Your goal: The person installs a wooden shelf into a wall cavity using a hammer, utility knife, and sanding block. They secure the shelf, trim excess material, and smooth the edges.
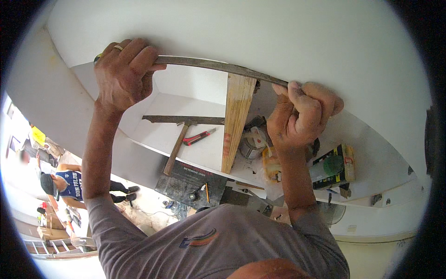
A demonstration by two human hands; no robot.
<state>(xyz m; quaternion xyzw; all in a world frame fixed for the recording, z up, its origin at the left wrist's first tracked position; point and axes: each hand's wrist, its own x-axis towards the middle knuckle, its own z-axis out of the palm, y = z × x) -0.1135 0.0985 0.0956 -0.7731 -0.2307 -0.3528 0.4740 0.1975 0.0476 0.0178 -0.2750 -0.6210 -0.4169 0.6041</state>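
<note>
Your left hand and right hand are both clenched on the long metal straightedge, one near each end, pinning it flat against the white panel; the wooden prop stands under it.

My left hand covers the straightedge's end, the wooden prop hides its middle underside, right hand swallows the rest.

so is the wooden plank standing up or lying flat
Standing up: the wooden plank rises on end from the white shelf to the long metal bar gripped by both hands.
</note>
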